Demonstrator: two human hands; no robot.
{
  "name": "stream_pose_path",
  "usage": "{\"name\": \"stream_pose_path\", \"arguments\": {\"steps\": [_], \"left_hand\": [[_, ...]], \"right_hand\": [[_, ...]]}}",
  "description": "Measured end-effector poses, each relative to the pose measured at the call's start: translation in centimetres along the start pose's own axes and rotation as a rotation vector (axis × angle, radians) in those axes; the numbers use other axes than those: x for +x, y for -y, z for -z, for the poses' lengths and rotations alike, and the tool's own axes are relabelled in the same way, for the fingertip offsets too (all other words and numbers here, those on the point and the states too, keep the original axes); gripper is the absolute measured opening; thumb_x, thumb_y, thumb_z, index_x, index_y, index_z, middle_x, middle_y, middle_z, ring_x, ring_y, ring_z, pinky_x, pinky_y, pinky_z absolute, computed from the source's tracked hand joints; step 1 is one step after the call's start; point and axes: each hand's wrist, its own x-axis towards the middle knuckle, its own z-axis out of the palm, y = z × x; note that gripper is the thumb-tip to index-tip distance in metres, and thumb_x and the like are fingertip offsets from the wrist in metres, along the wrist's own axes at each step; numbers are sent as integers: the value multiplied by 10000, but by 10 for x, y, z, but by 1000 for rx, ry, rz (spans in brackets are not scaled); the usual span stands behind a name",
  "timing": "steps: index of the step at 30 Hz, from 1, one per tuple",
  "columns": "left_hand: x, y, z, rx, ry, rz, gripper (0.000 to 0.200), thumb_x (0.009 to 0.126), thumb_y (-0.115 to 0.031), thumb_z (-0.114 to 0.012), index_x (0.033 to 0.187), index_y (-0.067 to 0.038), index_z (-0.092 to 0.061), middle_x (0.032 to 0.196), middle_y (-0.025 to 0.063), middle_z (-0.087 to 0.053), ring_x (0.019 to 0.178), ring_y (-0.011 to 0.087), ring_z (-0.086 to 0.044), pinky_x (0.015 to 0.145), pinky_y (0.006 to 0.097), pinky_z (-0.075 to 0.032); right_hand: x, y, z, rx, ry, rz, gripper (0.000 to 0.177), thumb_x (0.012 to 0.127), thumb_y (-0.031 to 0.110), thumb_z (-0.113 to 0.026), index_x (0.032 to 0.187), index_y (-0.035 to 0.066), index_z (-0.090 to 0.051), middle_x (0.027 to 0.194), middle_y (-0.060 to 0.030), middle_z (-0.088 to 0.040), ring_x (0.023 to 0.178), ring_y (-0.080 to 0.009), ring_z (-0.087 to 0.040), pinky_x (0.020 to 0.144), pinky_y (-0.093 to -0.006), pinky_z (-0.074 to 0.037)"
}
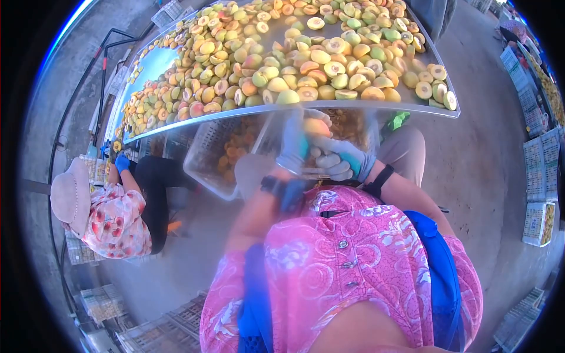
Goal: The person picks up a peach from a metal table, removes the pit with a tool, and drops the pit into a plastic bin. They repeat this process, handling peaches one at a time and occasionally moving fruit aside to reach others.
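Note:
An orange-red apricot (pixel 316 127) is between my two gloved hands, just below the near edge of the metal-rimmed table. My left hand (pixel 293 142), smeared by motion, curls its fingers around the fruit's far side. From the right, my right hand (pixel 342 157) presses thumb and finger on the same fruit, its other fingers folded in. Whether a small tool is in either hand cannot be made out. Above them, the table (pixel 376 107) carries a thick layer of halved apricots (pixel 335 69), many cut side up, some with pits showing.
Under the table's edge stand a white plastic crate (pixel 203 170) holding apricot pieces and another crate (pixel 369 138) partly behind my hands. A co-worker (pixel 118 217) in a hat and blue gloves sits at left. Stacked crates (pixel 540 167) line the right side.

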Motion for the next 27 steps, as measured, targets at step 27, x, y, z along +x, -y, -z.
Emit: {"name": "stream_pose_path", "arguments": {"steps": [27], "left_hand": [[15,21,3,-90,-45,25,592,936,-583,-445,996,-12,-593,916,137,-663,814,242,-668,695,329,-574]], "right_hand": [[-5,3,15,7,25,61,315,993,425,-464,978,116,-523,589,99,-382,390,-23,-322,374,-164,-320]]}}
